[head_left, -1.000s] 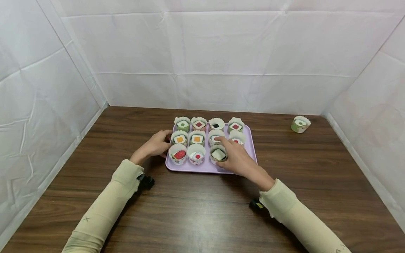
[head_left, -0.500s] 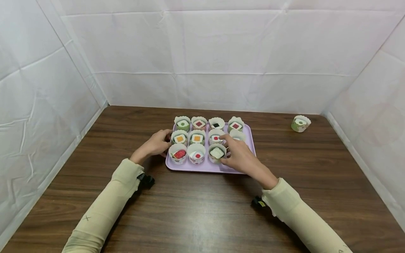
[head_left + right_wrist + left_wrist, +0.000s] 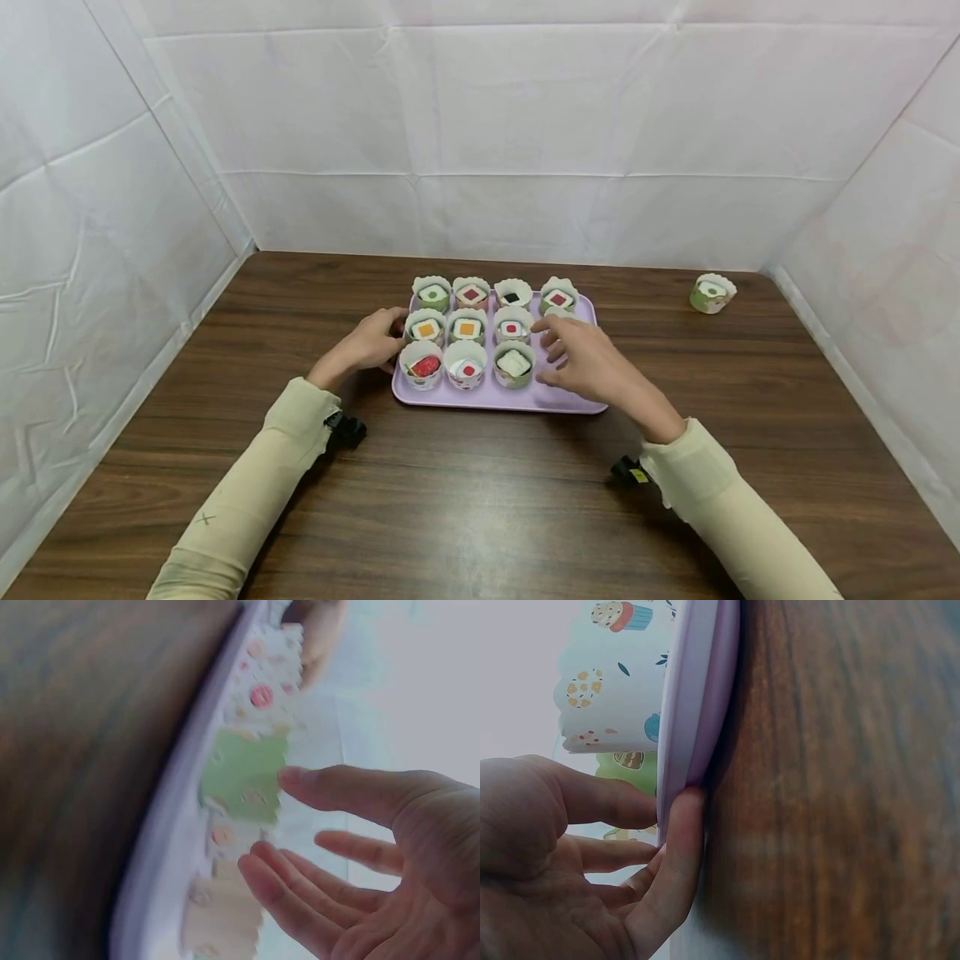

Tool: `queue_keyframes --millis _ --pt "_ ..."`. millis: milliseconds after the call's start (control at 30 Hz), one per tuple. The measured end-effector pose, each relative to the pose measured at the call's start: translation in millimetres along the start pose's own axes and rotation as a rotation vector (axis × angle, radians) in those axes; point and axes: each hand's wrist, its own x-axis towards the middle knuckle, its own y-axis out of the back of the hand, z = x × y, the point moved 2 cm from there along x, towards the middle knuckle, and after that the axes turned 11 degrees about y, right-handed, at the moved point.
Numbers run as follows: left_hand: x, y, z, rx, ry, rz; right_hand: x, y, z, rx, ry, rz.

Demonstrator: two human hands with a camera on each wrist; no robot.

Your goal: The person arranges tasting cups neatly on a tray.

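Observation:
A lilac tray (image 3: 480, 397) carries several paper cups in rows, each with a small piece inside. At the tray's left edge my left hand (image 3: 369, 339) pinches the rim, fingers on both sides of it in the left wrist view. My right hand (image 3: 588, 358) hovers over the tray's right part, fingers spread and holding nothing. Nearest to it, at front, stands a green cup (image 3: 513, 380) with a plain white piece. Behind that is a cup with a red-dotted piece (image 3: 512, 328). The hand mostly hides another cup (image 3: 558, 313) in the middle row.
One green patterned cup (image 3: 712, 294) stands apart on the brown wooden table (image 3: 480, 500), at the back right. White sheeting (image 3: 510, 100) hangs behind the table and along both sides.
My right hand has let go of the green front cup and drawn back to the right, its fingers opening. That cup shifted slightly left. The left hand stays at the tray edge.

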Motion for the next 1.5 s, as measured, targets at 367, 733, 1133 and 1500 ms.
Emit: queue_keyframes --millis 367,733,1133,1500 --pt "-2.6 -0.9 3.9 0.018 -0.017 0.008 -19.0 29.7 42.5 -0.061 -0.04 0.039" --pt "0.6 -0.2 -1.3 0.036 -0.002 0.022 -50.9 76.7 121.8 -0.186 -0.202 0.298" --pt "1.1 -0.3 -0.1 0.043 -0.004 0.027 -61.8 129.1 187.7 -0.227 -0.393 0.296" --pt "2.0 1.1 -1.4 0.037 -0.002 0.022 -62.0 125.0 229.8 0.033 -0.6 0.16"
